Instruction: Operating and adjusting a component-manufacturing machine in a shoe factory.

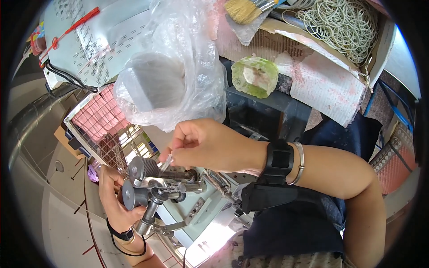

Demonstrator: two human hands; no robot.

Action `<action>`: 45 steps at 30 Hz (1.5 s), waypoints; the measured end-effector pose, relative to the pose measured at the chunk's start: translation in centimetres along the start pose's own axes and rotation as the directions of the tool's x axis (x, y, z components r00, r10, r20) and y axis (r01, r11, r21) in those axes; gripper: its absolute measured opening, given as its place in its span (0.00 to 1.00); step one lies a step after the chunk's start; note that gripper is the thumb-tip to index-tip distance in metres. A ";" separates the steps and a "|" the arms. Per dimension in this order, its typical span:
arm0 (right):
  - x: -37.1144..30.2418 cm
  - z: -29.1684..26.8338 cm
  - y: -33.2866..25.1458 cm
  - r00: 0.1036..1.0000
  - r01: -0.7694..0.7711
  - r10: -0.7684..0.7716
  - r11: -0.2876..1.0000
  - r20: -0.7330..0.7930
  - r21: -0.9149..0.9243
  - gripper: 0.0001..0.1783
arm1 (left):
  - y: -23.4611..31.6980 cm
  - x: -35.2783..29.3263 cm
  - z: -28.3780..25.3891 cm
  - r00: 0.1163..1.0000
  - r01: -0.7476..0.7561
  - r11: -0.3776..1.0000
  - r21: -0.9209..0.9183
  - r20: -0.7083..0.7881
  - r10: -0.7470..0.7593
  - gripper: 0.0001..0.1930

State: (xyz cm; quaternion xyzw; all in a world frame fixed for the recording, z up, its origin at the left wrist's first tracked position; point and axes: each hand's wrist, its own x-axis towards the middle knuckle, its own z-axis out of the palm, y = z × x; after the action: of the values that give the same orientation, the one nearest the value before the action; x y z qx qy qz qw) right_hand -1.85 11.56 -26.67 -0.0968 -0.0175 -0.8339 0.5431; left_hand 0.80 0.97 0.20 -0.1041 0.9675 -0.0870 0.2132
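Note:
My right hand (pixel 210 145) reaches in from the right and pinches a small clear, strip-like piece (pixel 167 161) between thumb and fingers. The piece is held just above a metal fixture with knurled knobs. Beside it is the upper knob (pixel 144 168). My left hand (pixel 114 196), at the lower left, curls round the lower round metal knob (pixel 132 195), its thumb at the underside; some of its fingertips are hidden behind the knobs. Metal rods and joints (pixel 158 196) of the fixture extend to the right below my right hand.
A crumpled clear plastic bag (pixel 192 76) lies beyond my hands, beside a green-rimmed translucent bowl (pixel 254 77). A brush (pixel 246 10) and a cardboard box (pixel 328 51) of pale elastic loops (pixel 342 31) are at the back right. A wire-grid basket (pixel 100 114) stands left.

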 end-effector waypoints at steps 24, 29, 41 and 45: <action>-1.5 -0.3 -0.5 0.895 0.414 -0.396 0.569 0.204 -0.710 0.05 | -1.8 2.2 -2.1 0.943 -0.035 0.946 -0.321 0.302 0.138 0.35; -1.8 -0.4 -1.3 0.908 0.394 -0.379 0.632 0.177 -0.668 0.04 | 0.9 1.4 -3.3 0.931 0.264 0.912 -0.315 0.330 -0.156 0.35; -1.2 0.2 -0.9 0.948 0.281 -0.317 0.757 0.045 -0.591 0.04 | 0.1 1.6 -3.0 0.940 -0.201 0.962 0.185 0.313 0.137 0.35; -1.0 0.1 -1.1 0.940 0.280 -0.338 0.693 0.043 -0.665 0.06 | -1.3 1.7 -3.1 0.927 -0.179 0.982 -0.052 0.325 0.187 0.34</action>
State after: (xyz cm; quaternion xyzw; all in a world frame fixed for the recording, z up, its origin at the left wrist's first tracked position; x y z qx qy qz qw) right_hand -2.40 12.96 -26.63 -0.2440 0.2852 -0.8678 0.3255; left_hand -1.84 -0.35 2.58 -0.0287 0.9249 -0.0378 0.3773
